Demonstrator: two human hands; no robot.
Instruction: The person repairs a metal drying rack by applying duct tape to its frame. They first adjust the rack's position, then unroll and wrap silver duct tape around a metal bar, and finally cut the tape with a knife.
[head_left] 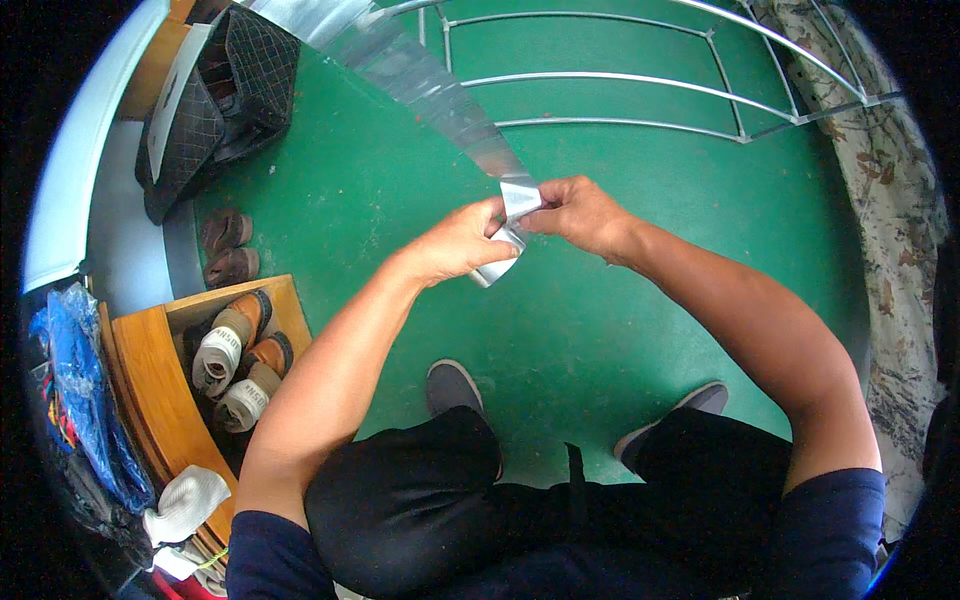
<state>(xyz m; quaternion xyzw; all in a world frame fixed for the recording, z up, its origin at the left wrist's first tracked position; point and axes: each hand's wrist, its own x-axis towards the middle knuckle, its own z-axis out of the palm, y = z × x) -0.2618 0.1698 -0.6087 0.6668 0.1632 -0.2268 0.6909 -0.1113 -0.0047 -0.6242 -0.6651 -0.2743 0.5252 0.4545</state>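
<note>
A long, shiny silver strip (435, 95) runs from the top edge of the view down to my hands. It looks thin and partly see-through, and its lower end bends over into a folded or curled piece (497, 268). My left hand (455, 243) is closed on that lower piece, with the thumb lying across it. Just to the right, my right hand (585, 218) pinches the strip's edge between thumb and fingers. Both hands are close together in front of me, above the green floor (600, 330). What the strip's far end is fixed to lies out of view.
A metal tube frame (620, 80) stands at the far right. Along the right side hangs patterned cloth (890, 220). To my left are a wooden box (160, 345) with shoes and socks, a dark quilted bag (255, 90), brown shoes (228, 232) and blue plastic wrapping (85, 400).
</note>
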